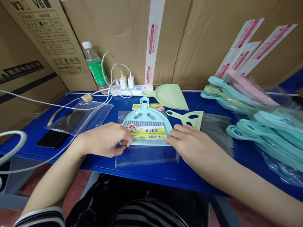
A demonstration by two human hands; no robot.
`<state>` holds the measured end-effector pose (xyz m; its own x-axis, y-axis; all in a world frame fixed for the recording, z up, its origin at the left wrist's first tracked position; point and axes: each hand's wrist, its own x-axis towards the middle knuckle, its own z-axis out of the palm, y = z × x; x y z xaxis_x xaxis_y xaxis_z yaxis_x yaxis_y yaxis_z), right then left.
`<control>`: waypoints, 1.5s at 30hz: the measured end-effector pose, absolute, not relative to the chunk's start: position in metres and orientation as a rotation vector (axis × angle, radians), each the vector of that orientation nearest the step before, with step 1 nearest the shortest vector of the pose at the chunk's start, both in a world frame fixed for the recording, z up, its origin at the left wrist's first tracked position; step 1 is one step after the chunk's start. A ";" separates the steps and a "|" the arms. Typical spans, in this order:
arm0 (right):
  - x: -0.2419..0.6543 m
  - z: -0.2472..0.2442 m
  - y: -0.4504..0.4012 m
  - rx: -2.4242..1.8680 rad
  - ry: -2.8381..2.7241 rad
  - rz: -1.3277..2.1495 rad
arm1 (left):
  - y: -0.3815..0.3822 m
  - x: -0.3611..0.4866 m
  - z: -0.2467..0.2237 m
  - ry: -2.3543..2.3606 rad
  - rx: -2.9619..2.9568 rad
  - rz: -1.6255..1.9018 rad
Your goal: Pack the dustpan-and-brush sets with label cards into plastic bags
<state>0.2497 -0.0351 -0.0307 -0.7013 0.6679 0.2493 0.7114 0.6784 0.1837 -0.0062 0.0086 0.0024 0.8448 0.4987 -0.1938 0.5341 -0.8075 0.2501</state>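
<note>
A light blue dustpan and brush set (pixel 148 117) lies flat on the blue table, handle pointing away, inside a clear plastic bag (pixel 146 157). Across its bristles sits a green and yellow label (pixel 149 132). At the left edge of the set, my left hand (pixel 107 139) has its fingers closed on the bag. My right hand (pixel 189 143) is curled at the right edge, its fingertips pinching the bag and pan rim. Just beyond the right hand are a green brush (pixel 189 118) with grey bristles and a green dustpan (pixel 169 96).
Bagged blue, green and pink sets (pixel 267 126) are piled at the right. Behind stand a bottle (pixel 96 67), a power strip (pixel 142 90) with chargers, and cardboard boxes (pixel 127 37). A phone (pixel 52 139), another plastic bag (pixel 94 110) and white cables lie left.
</note>
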 end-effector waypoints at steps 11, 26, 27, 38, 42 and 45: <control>0.257 -0.035 -0.032 -1.047 -2.733 -0.346 | 0.008 -0.008 0.005 0.774 2.718 -0.152; 0.254 -0.030 -0.033 -1.157 -2.810 -0.270 | 0.006 -0.003 0.002 0.743 2.649 -0.127; 0.254 -0.030 -0.033 -1.156 -2.804 -0.270 | 0.006 -0.003 0.002 0.748 2.649 -0.135; 0.253 -0.031 -0.035 -1.200 -2.752 -0.137 | 0.024 -0.003 0.000 0.979 2.687 0.232; 0.252 -0.030 -0.036 -1.206 -2.748 -0.122 | 0.055 0.005 -0.009 1.427 2.757 0.373; 0.250 -0.029 -0.036 -1.246 -2.764 -0.115 | 0.077 0.016 -0.016 1.509 2.685 0.332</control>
